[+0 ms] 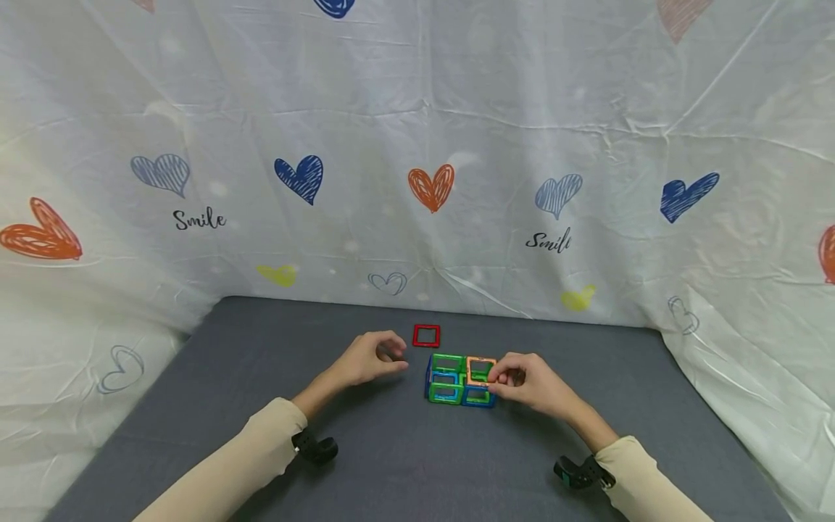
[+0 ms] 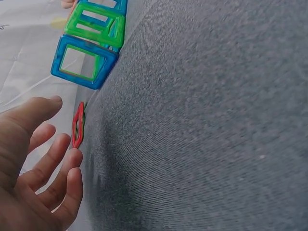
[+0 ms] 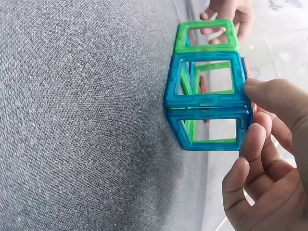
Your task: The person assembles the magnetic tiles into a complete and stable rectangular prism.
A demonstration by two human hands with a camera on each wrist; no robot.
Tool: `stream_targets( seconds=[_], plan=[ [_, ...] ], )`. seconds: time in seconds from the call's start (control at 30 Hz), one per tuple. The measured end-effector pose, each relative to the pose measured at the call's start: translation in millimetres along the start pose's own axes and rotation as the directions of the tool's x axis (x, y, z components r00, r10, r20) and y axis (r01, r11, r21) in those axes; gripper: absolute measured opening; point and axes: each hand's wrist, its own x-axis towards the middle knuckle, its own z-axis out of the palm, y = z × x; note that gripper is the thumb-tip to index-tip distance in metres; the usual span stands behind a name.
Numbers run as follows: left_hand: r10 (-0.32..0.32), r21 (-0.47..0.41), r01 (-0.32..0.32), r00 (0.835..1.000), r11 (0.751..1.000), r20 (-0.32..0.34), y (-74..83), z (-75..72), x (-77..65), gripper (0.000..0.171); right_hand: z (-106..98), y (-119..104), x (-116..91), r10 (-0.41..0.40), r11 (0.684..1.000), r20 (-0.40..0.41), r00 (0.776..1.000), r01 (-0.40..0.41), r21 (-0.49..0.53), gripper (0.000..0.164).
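A box-shaped build of green and blue magnetic tiles (image 1: 446,402) stands on the table. At its upper right lies an orange square magnetic tile (image 1: 481,359). My right hand (image 1: 531,380) pinches the edge of this orange tile, thumb on the near side; in the right wrist view the thumb tip meets the corner by a blue tile (image 3: 207,100). To the left of the build, my left hand (image 1: 368,360) hovers with loosely bent fingers and holds nothing. A red square magnetic tile (image 1: 416,336) lies flat behind the build, nearest to the left hand's fingertips.
The grey cloth-covered table (image 1: 404,464) spreads around the build. Behind it hangs a white curtain (image 1: 365,239) printed with hearts, meeting the table's back edge. A black wrist strap (image 1: 316,447) sits on the left wrist, and another strap (image 1: 583,473) on the right.
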Motion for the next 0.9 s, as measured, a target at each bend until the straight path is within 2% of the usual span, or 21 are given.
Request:
stream_targets(
  seconds=[0.17,0.5,0.77,0.9],
  plan=[
    [-0.016,0.051,0.016,1.0,0.999,-0.004,-0.6,0.7,6.9,0.035,0,0,0,0.004,1.0,-0.002,1.0,-0.004,0.0,0.007],
    [-0.09,0.113,0.087,0.996,0.99,0.025,-5.7,-2.5,21.6,0.053,0,-2,0,0.005,1.0,-0.003,1.0,-0.005,-0.009,0.008],
    [-0.032,0.107,0.024,0.997,0.994,0.069,-17.9,-3.7,35.4,0.063,0,-1,0,-0.001,1.0,-0.002,1.0,0.001,-0.002,0.007],
    [-0.019,0.108,0.012,0.998,0.994,0.065,-24.5,-1.7,42.7,0.064,0,-2,0,-0.012,1.0,-0.002,1.0,0.012,-0.005,0.007]
  ],
)
